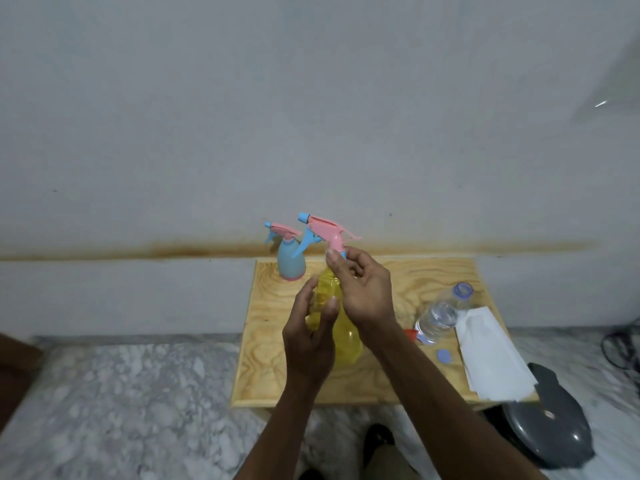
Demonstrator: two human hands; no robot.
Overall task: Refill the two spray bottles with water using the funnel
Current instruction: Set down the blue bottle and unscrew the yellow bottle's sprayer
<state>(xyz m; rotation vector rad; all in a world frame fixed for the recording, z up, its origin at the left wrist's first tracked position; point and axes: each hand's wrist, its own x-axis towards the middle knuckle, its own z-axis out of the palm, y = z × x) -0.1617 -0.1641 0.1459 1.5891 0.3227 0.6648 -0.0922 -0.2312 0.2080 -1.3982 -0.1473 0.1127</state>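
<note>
Yellow spray bottle point(341, 327) stands on, or just above, the wooden counter point(277, 368), between both hands; contact with the surface cannot be confirmed. The left hand point(308, 337) is wrapped round the bottle's body, fingers partly closed on it. The right hand point(363, 289) sits above the left, fingertips pinched shut on the blue collar beneath the pink trigger head point(329, 232). Judged step: turning the head at the neck; whether it is coming off or going on cannot be told. Recommended practice: the left hand holds the body firm but without squeezing, since thin plastic would flex; the right hand turns the collar alone, not the trigger, and keeps the head in line with the neck. The blue spray bottle point(290, 259) stands beyond the hands, head fitted. The uncapped water bottle point(440, 317) stands to the right of the right hand, its cap point(444, 356) near its base. A small red item point(410, 334), possibly the funnel, is mostly hidden behind the right forearm.
</note>
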